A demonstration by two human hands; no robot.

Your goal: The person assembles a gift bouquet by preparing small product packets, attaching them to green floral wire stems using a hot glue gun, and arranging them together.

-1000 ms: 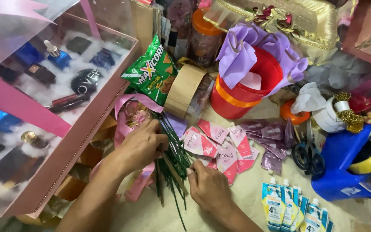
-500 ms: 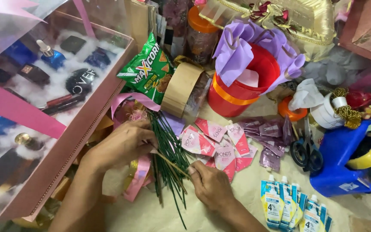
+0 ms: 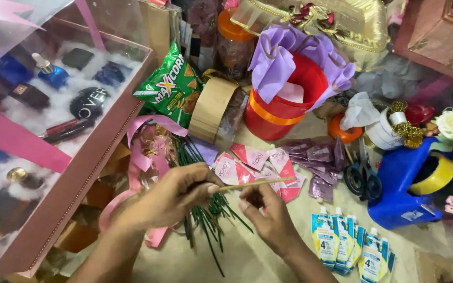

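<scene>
My left hand [image 3: 171,196] pinches one end of a thin bare wooden stick [image 3: 255,183], held level above the floor. My right hand [image 3: 269,217] sits just below the stick's middle, fingertips curled up against it. Under both hands lies a loose bundle of dark green stems [image 3: 205,217], fanned out toward me. Pink ribbon [image 3: 142,157] curls beside my left wrist. Several pink sachets [image 3: 252,162] are scattered right behind the stick.
A pink gift box [image 3: 79,173] with a clear lid holding cosmetics fills the left. Behind: a green snack bag [image 3: 169,89], a tan ribbon roll [image 3: 211,107], a red bucket [image 3: 284,105] with purple paper. Right: purple sachets [image 3: 318,157], scissors [image 3: 360,178], a blue container [image 3: 402,183], white-blue pouches [image 3: 349,246].
My left hand lifted off the green stems holding a single bare stick, now held level. My right hand rose from the floor to meet the stick from below.
</scene>
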